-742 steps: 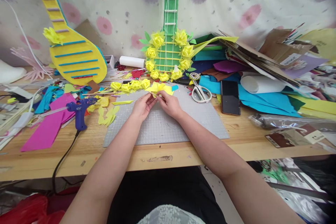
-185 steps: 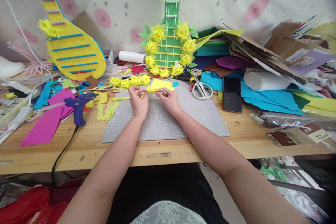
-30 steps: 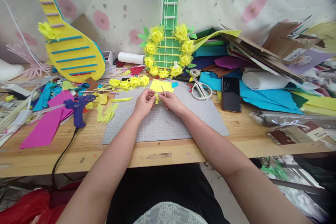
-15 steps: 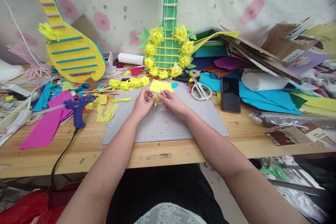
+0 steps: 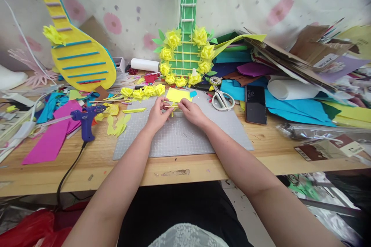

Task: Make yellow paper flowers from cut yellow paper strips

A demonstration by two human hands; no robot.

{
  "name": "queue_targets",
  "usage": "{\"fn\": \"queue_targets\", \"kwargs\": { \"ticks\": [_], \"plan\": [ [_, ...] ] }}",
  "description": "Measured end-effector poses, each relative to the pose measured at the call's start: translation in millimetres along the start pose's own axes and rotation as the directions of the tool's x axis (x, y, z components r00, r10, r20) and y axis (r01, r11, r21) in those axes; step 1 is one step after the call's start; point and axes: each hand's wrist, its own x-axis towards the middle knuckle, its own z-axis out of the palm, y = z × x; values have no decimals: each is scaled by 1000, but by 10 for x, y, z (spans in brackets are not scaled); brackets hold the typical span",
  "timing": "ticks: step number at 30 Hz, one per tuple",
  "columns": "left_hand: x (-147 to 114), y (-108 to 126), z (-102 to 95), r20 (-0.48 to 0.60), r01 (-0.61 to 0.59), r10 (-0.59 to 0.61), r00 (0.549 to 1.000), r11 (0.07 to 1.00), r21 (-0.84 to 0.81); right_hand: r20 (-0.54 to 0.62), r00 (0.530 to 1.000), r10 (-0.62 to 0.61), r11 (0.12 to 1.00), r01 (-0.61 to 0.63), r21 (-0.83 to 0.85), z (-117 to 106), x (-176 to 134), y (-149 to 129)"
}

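Above the grey cutting mat (image 5: 179, 139), my left hand (image 5: 159, 114) is closed on a small yellow paper piece (image 5: 173, 113). My right hand (image 5: 189, 110) pinches a thin wooden stick (image 5: 171, 105), which lies sideways across the yellow piece between the two hands. The fingertips hide part of both. Just beyond the hands lies a yellow paper sheet (image 5: 179, 94) with a small blue scrap (image 5: 193, 94) at its corner. A row of yellow paper roses (image 5: 143, 92) rests behind my left hand. Left of it is a folded yellow strip (image 5: 134, 110).
A blue glue gun (image 5: 86, 123) stands left of the mat among yellow petals (image 5: 117, 124) and magenta paper (image 5: 49, 142). Scissors (image 5: 222, 99) and a phone (image 5: 255, 104) lie right. Behind are a green paper guitar (image 5: 188, 23) and a yellow paper instrument (image 5: 84, 60).
The stick has turned from a slant to nearly level and now reaches across towards my left fingers. My right hand has shifted slightly and its fingers have curled in more.
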Motion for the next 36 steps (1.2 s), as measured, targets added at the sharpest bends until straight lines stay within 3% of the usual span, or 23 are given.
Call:
{"fn": "queue_targets", "kwargs": {
  "ticks": [5,9,12,21,26,29,31,36],
  "plan": [
    [-12,24,-5,11,-29,28,1000,997,65,-13,1000,-10,1000,10,6,-3,-6,-27],
    [1,12,-26,-105,-191,222,969,951,242,-38,999,-19,1000,18,-17,-19,-15,-83],
    [3,9,-33,-102,-260,304,947,915,309,-44,999,-32,999,32,-17,-14,-15,-99],
    [-20,67,-68,-71,-244,286,956,903,353,-57,997,-46,998,48,43,-3,-29,-73],
    [-36,108,-66,-184,-186,295,938,874,450,-113,994,-10,997,18,73,23,-34,-75],
    [-77,158,-23,-318,-78,264,911,865,496,-170,985,20,999,-12,46,43,-31,-99],
    [-100,189,9,-353,5,179,918,886,463,-202,979,21,999,-15,28,61,-30,-126],
    [-77,187,44,-353,143,-78,932,976,163,-249,968,-18,1000,15,-15,103,-43,-202]
  ]
}}
